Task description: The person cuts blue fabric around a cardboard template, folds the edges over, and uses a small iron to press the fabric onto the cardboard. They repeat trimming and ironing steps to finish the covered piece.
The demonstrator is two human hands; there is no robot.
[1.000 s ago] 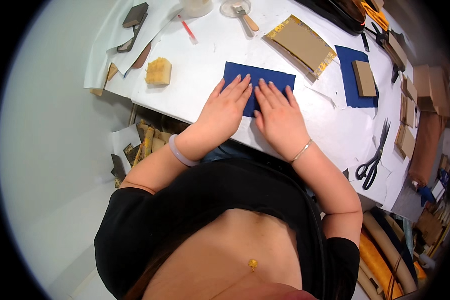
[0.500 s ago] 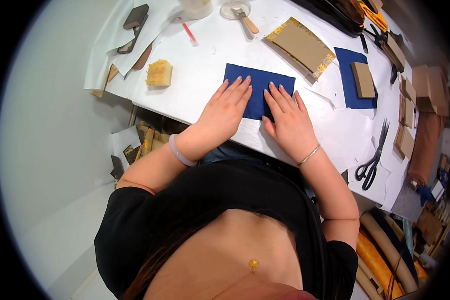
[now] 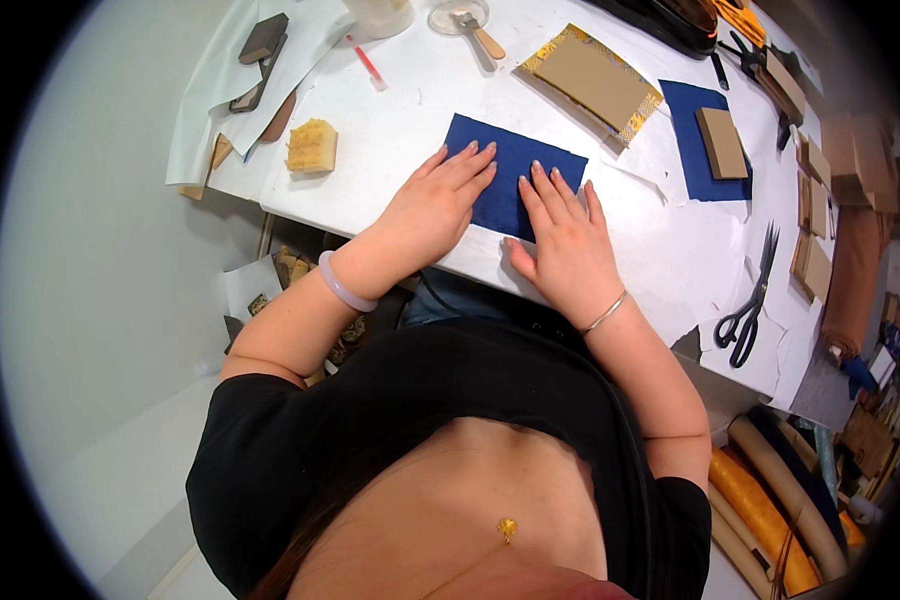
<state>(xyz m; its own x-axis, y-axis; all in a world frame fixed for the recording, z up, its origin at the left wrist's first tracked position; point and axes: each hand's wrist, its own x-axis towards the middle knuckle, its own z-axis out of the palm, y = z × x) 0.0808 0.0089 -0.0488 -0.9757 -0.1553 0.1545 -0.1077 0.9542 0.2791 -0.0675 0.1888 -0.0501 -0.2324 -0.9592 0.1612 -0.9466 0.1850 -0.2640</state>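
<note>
A dark blue sheet of cloth-like material (image 3: 500, 185) lies flat on the white table near its front edge. My left hand (image 3: 430, 205) rests over its left side, fingers stretched out and fingertips on the blue surface. My right hand (image 3: 565, 235) lies on its right part, fingers spread and thumb apart. Neither hand grips anything. Beyond my right hand is a tan board on yellow patterned material (image 3: 595, 85), its border showing around the board. Whatever lies under my palms is hidden.
To the left sits a yellow sponge block (image 3: 312, 147). A brush (image 3: 482, 35) rests on a round dish, near a red-tipped pen (image 3: 367, 64). On the right are a second blue sheet (image 3: 685, 130) with a tan block (image 3: 720, 143) and black scissors (image 3: 748, 310).
My right thumb has moved off the blue sheet's lower edge, slightly left. Both hands stay flat on the sheet. The whole view has shifted a little.
</note>
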